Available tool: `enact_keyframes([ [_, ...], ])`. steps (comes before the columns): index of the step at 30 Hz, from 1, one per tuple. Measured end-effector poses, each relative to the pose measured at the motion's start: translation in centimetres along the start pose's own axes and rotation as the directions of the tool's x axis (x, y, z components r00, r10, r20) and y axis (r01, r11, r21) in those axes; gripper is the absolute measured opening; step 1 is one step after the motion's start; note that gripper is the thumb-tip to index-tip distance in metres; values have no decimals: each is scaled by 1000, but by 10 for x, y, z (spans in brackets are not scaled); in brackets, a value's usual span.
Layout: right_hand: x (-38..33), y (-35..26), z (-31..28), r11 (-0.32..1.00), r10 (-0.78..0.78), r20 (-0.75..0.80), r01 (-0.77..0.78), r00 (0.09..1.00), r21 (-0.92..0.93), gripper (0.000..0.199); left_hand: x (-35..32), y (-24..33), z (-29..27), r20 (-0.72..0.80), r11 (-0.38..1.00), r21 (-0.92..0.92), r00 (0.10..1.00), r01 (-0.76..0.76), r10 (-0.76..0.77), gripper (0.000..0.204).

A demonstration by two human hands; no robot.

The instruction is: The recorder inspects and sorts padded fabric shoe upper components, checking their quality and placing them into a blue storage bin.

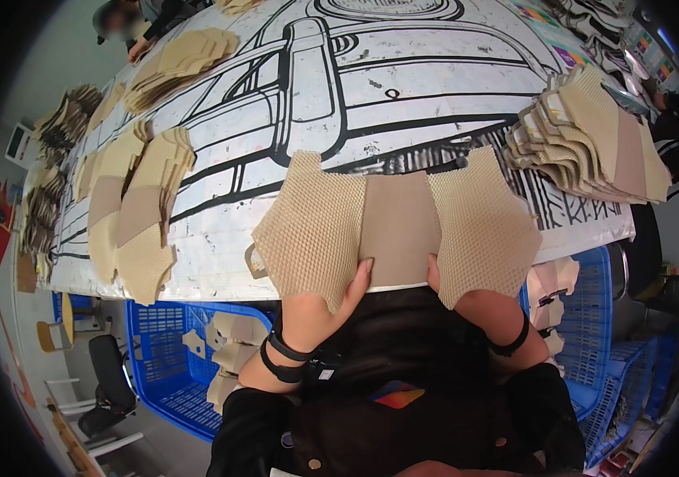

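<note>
In front of me I hold a beige mesh fabric piece [308, 222] with jagged outer ends and a smooth taupe panel [401, 226] across its middle. My left hand [350, 296] grips its near edge left of the panel, thumb on top and fingers hidden beneath. On the other side, my right hand [434, 275] pinches the near edge the same way, its thumb at the panel's right seam. The piece lies spread over the table's front edge. A small tan scrap [256, 261] shows beside its left end.
The table has a white cover [220, 254] with black line drawings. Similar pieces lie in a right-hand stack [562, 135], left-hand stacks [145, 203] and a far stack [184, 63]. Blue baskets [149, 342] with pieces flank me below. Another person [161, 20] is at the far left.
</note>
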State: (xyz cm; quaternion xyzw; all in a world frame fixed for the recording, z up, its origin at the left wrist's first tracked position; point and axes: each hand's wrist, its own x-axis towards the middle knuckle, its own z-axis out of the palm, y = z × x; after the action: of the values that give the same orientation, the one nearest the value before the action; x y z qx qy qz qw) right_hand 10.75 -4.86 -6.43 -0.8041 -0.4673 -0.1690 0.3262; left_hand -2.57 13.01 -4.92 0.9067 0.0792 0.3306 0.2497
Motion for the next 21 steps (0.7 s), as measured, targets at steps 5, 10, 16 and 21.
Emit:
enact_keyframes([
  [5,-2,4,4,999,29,23,-30,999,36,24,4,1,-2,-6,998,-50,1000,25,-25,23],
  [10,-3,2,1,999,25,61,-23,998,-46,24,3,3,-8,-46,998,49,998,-37,39,23],
  [16,2,1,0,997,-80,-54,79,995,-23,20,0,-2,-11,-127,993,-83,987,85,-96,22],
  [21,3,-1,0,995,-75,-46,72,996,-71,24,0,-7,-16,-26,999,-33,999,26,-27,25],
])
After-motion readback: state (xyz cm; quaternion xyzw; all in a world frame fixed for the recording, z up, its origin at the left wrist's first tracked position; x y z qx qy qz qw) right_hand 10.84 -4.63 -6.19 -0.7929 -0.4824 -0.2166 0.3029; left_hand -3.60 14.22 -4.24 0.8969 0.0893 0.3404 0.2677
